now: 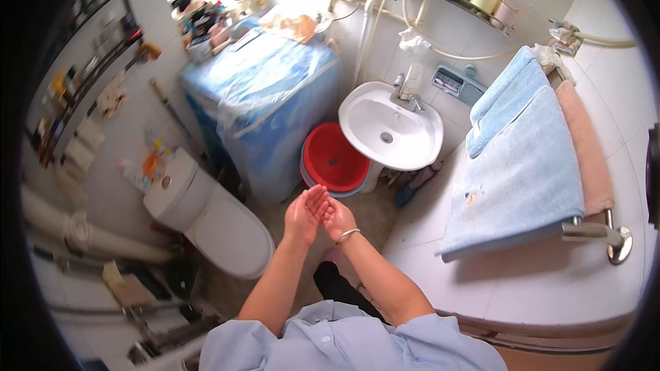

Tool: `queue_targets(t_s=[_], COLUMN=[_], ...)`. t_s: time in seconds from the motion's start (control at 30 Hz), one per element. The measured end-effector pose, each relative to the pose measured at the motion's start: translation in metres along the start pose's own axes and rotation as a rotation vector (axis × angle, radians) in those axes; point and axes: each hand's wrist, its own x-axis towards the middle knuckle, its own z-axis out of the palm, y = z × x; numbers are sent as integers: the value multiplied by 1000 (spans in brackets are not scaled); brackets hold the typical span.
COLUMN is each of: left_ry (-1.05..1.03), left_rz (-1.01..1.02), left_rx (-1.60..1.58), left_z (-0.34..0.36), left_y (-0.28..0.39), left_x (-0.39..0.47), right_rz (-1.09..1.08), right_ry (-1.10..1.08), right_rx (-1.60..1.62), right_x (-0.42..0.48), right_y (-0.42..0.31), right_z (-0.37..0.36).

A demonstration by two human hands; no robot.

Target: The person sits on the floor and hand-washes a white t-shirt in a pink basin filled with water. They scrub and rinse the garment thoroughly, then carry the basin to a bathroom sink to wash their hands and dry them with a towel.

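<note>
My left hand (pixel 304 211) and my right hand (pixel 338 217) are held out together before me, palms turned up and fingers extended. Their inner edges meet in a shallow cup, and no object shows in either palm. A silver bangle (pixel 348 236) circles my right wrist. Just beyond my fingertips, a red plastic basin (pixel 330 165) sits nested over a light-blue one on the floor. The white washbasin (pixel 361 113) overhangs its right side, with a chrome faucet (pixel 407 100) at the back; no water is seen running.
A washing machine (pixel 268 77) under a blue and clear cover stands beyond the basins. To the left is a toilet (pixel 232 237) with its lid down. Blue towels (pixel 521 165) and a pink towel (pixel 582 144) hang on a metal rail at right. Cups (pixel 482 0) stand on a wall shelf.
</note>
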Motion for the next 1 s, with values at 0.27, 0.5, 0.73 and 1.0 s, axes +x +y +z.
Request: queue_targets(t_s=[0.27, 0.5, 0.73, 1.0], left_ry=[19, 6, -133, -133], left_rz=[-202, -427, -558, -612], left_rx=[64, 172, 278, 248], left_z=[37, 99, 148, 193], left_y=[-11, -37, -104, -171], left_x=[157, 265, 374, 446], right_rz=[-226, -373, -545, -651], right_ry=[228, 428, 622, 729], right_rx=[91, 217, 327, 347], right_x=[103, 170, 225, 270], right_y=[-97, -176, -254, -324], right_z=[8, -3, -47, -98])
